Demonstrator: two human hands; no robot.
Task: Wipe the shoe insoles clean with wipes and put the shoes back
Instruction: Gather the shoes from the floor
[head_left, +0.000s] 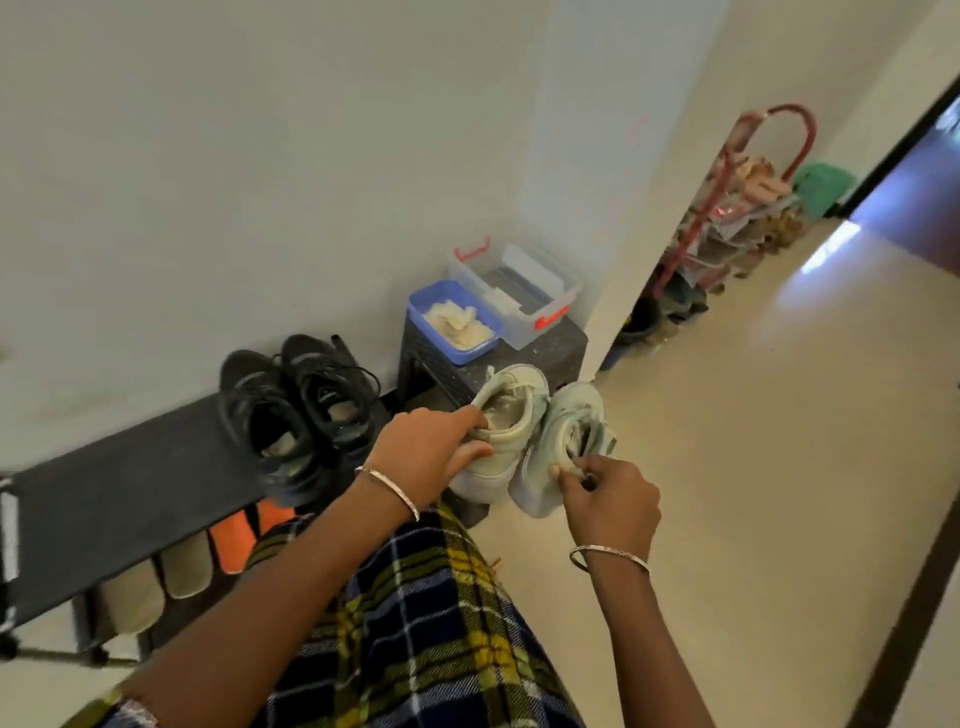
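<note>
Two pale mint sneakers hang in the air before me, heels down. My left hand (431, 451) grips the heel collar of the left sneaker (506, 415). My right hand (608, 501) pinches the collar and laces of the right sneaker (563, 441). A greyish insole shows inside the left one. On a dark stool (545, 358) just behind stands a blue tub (415, 306) holding whitish wipes (457, 325), next to a clear plastic box with red clips (519, 291).
A black shoe rack (119, 478) runs along the wall at left, with a pair of black sneakers (296, 410) on top and orange and beige shoes below. A red shoe stand (727, 223) stands past the wall corner. Cream floor lies to the right.
</note>
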